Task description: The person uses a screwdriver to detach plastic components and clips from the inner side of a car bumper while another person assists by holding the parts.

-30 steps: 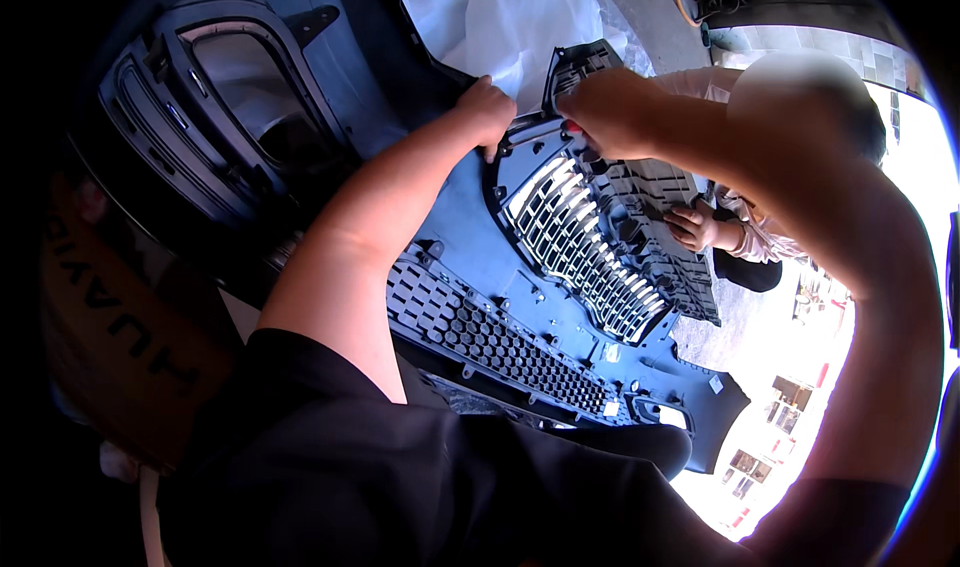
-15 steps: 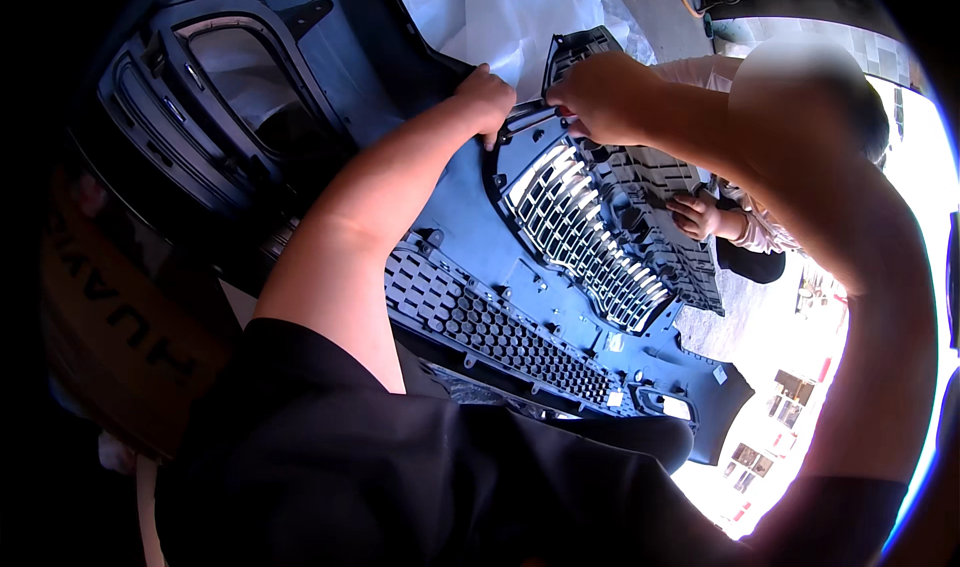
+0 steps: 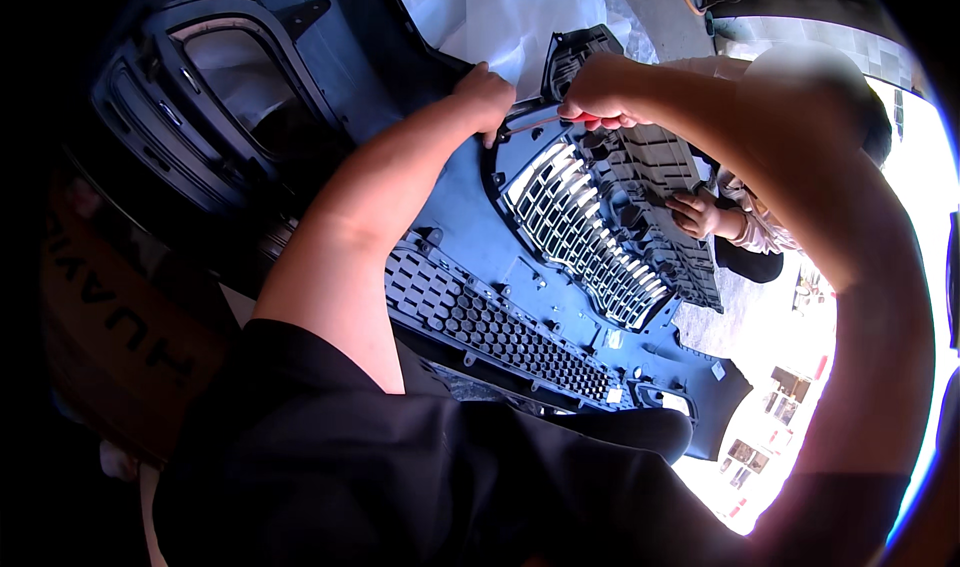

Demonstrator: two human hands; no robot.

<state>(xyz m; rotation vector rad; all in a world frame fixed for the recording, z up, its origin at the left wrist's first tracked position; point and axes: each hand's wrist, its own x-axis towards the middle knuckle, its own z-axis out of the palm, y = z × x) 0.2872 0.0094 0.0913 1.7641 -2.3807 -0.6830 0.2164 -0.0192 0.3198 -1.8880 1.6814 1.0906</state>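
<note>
A large blue-grey car bumper (image 3: 455, 202), inner side showing, lies across the middle with a slatted grille (image 3: 575, 222) set in it. My left hand (image 3: 487, 102) is closed round the bumper's upper edge by the grille's top corner. Just right of it, my right hand (image 3: 603, 89) grips a screwdriver (image 3: 577, 118) by its red handle. The thin shaft points left, toward the bumper edge beside my left fingers. Whether its tip touches anything is too small to tell. Behind the grille stands a dark ribbed plastic panel (image 3: 655, 172).
A co-worker's hand (image 3: 695, 214) rests on the ribbed panel at the right. Honeycomb mesh (image 3: 500, 322) spans the bumper's near side. A dark framed trim part (image 3: 240, 77) is at the far left, white plastic sheeting (image 3: 520, 17) at the back, and a printed cardboard box (image 3: 120, 307) at the lower left.
My right hand has shifted a little to the right, away from my left hand, and the screwdriver's shaft and red handle now show more. My left hand stays on the bumper edge.
</note>
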